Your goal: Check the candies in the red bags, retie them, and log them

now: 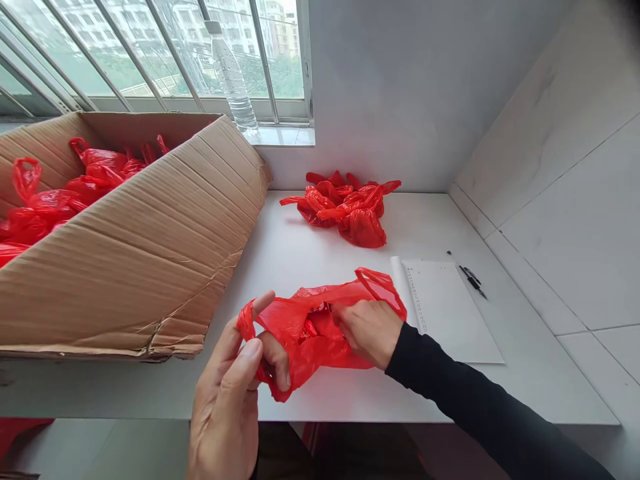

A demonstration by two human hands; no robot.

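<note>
A red plastic bag (pixel 325 357) lies on the white table in front of me with its mouth spread open. My left hand (pixel 233 393) is closed on one of its handles, which loops around the index finger. My right hand (pixel 367 327) reaches into the mouth from the right, and the bag hides its fingertips. Inside, some shiny red contents (pixel 310 328) show, too small to name. The bag's other handle (pixel 383 287) stands up beyond my right wrist.
At left a cardboard box (pixel 165 240) holds several tied red bags (pixel 55 200). More red bags (pixel 350 207) lie by the wall. A spiral notebook (pixel 450 307) and pens (pixel 473 280) are at right. A water bottle (pixel 233 80) stands on the windowsill.
</note>
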